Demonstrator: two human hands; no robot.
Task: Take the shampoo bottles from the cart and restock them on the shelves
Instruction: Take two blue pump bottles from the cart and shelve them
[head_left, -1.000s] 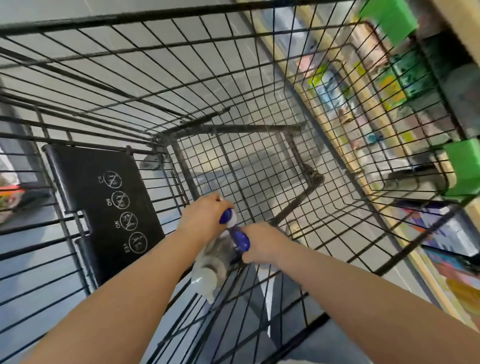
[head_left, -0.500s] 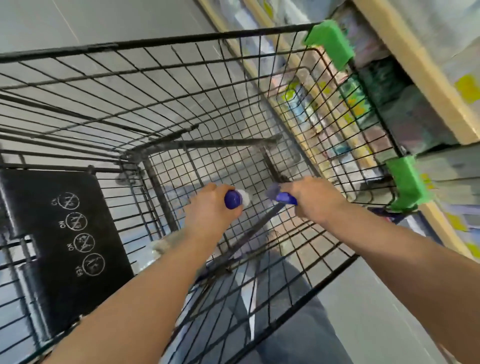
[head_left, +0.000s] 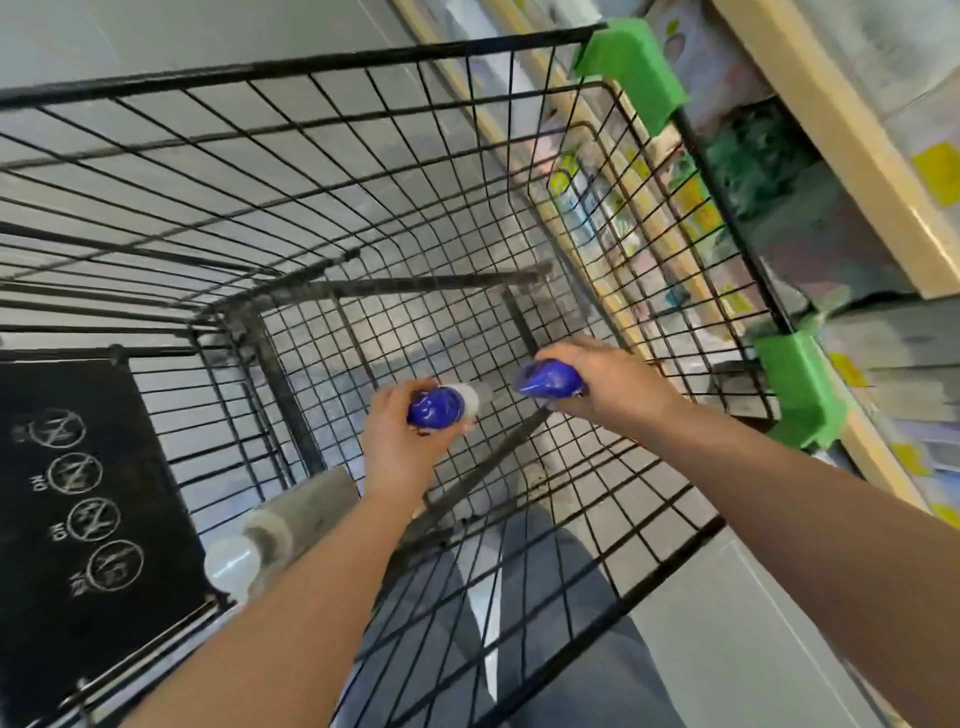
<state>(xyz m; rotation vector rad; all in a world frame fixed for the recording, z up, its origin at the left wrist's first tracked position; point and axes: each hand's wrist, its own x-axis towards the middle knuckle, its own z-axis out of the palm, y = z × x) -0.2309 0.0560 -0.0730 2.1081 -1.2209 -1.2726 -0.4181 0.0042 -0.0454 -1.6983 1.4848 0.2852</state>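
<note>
Inside the black wire cart (head_left: 311, 171), my left hand (head_left: 400, 452) grips a shampoo bottle with a blue cap (head_left: 439, 408); its pale body pokes out past my fingers. My right hand (head_left: 608, 387) grips a second blue-capped bottle (head_left: 548, 379), most of it hidden by my fingers. Both bottles are held above the cart floor, a short gap between them. A third bottle, clear with a white cap (head_left: 270, 540), lies at the cart's near left corner beside my left forearm.
A black child-seat flap with white warning icons (head_left: 83, 509) stands at the left. Green plastic corner guards (head_left: 634, 67) cap the cart's right rim. Wooden store shelves (head_left: 841, 150) with blurred products run along the right, close to the cart.
Both hands have lifted and spread apart, each carrying a blue-capped bottle away from the white-capped one. The view has swung up and right, bringing the shelves closer.
</note>
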